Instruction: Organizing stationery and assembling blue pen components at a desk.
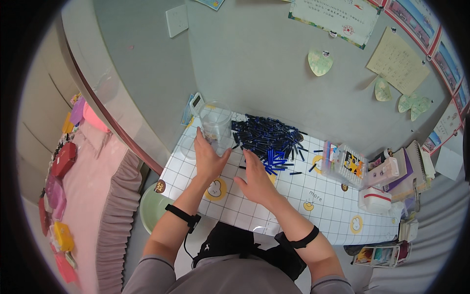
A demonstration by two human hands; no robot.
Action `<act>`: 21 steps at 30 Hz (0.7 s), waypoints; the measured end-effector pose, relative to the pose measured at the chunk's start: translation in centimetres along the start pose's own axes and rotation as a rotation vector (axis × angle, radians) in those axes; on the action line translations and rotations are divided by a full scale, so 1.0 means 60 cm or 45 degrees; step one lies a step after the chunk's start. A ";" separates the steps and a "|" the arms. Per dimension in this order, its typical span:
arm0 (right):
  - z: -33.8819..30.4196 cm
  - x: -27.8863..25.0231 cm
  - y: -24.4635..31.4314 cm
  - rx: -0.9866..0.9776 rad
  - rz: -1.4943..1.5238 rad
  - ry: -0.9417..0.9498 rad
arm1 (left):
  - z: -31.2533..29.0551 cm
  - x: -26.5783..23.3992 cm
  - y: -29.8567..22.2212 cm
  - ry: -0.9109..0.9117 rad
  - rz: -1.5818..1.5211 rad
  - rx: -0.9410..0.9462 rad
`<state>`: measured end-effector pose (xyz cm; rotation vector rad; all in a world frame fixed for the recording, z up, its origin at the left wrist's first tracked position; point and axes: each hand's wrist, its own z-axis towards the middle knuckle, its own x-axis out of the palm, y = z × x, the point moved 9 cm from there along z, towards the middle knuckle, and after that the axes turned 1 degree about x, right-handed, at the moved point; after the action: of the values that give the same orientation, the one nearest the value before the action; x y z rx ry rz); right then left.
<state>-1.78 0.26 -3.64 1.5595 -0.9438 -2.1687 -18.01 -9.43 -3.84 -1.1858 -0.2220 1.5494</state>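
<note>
A clear plastic jar stands upright at the back left of the table. My left hand is in front of it, fingers stretched along its near left side and thumb apart; whether they touch the jar I cannot tell. Right of the jar lies a heap of small dark blue tubes that look like ink cartridges, with brighter blue ones at its near edge. My right hand hovers at the heap's near left edge, fingers extended and thumb spread, holding nothing. A clear round lid-like disc shows left of my left hand.
The table has a white grid cover and stands against a grey wall. A small white digital device leans behind the jar. Clear boxes, a white case and notebooks line the right end. A green basin sits below left, beside a pink bed.
</note>
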 end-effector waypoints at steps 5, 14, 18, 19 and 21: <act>0.034 -0.008 0.010 -0.019 -0.094 -0.021 | -0.004 -0.005 0.008 -0.077 -0.043 0.048; 0.165 -0.038 0.033 0.018 -0.074 -0.106 | 0.002 -0.024 0.047 0.213 0.156 -0.059; 0.202 -0.032 0.047 -0.040 0.069 -0.286 | 0.002 -0.036 0.056 0.259 0.137 -0.018; 0.210 -0.025 0.042 0.005 0.163 -0.307 | -0.001 -0.037 0.056 0.289 0.118 -0.004; 0.221 -0.013 0.036 0.048 0.259 -0.328 | -0.012 -0.043 0.051 0.290 0.053 0.041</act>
<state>-14.05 3.51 0.89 1.1586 -1.1716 -2.2495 -19.68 -13.01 -4.82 -1.3367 -0.0220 1.4340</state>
